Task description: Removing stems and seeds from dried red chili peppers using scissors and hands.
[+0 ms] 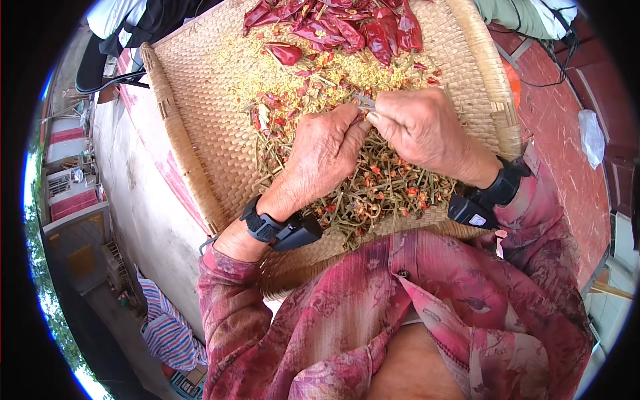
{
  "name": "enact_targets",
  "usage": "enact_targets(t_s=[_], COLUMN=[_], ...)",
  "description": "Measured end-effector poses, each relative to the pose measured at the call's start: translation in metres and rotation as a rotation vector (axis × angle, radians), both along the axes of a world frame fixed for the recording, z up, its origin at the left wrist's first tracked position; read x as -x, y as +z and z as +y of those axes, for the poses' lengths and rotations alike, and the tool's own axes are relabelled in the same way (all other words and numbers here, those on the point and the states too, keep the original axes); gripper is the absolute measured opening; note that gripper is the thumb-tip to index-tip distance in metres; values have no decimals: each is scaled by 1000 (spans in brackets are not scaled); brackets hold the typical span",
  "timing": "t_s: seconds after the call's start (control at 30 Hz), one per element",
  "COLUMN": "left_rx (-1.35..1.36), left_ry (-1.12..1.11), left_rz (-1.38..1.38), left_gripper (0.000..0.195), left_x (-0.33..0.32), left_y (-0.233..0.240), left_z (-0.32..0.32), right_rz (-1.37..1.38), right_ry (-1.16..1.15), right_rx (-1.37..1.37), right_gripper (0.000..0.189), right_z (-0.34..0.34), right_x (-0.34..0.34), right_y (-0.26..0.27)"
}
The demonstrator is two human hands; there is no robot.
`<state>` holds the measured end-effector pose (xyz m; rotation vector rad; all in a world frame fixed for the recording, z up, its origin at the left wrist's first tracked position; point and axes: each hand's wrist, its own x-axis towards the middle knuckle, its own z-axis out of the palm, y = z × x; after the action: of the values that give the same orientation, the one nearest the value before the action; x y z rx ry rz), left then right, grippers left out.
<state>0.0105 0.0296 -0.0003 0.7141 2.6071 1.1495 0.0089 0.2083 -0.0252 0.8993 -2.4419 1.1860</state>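
Both hands meet over a woven basket tray (200, 115). My left hand (327, 145) pinches a small dark red piece, probably of dried chili, largely hidden by the fingers. Between the fingers of my right hand (425, 130) is a thin metal blade or scissor tip (365, 101), which reaches to the left fingertips; its handle is hidden. Below the hands lies a heap of dried chili stems and caps (380, 185). Yellow chili seeds (240, 75) are spread above them. Whole and split dried red chilies (345, 30) are piled at the tray's far side.
The tray's raised rim (182, 150) curves up on the left. A person's pale trouser leg (515, 17) shows at the upper right, dark clothing at the upper left. A striped bag (167, 320) is at the lower left, a clear plastic bag (591, 137) at the right.
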Motion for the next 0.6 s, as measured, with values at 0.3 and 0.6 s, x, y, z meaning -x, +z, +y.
enact_targets(t_s=[0.3,0.6], left_rx=[-264,-933], left_ry=[202,147], left_rz=[-299,-995], left_gripper=[21,31], left_x=[-2,11], left_y=[-11,4], left_z=[1,-15], right_rz=[299,320], right_ry=[-19,-155], right_rx=[-72,-195], right_gripper=[11,6], right_z=[-1,25], right_x=[-4,24], right_y=[3,-1])
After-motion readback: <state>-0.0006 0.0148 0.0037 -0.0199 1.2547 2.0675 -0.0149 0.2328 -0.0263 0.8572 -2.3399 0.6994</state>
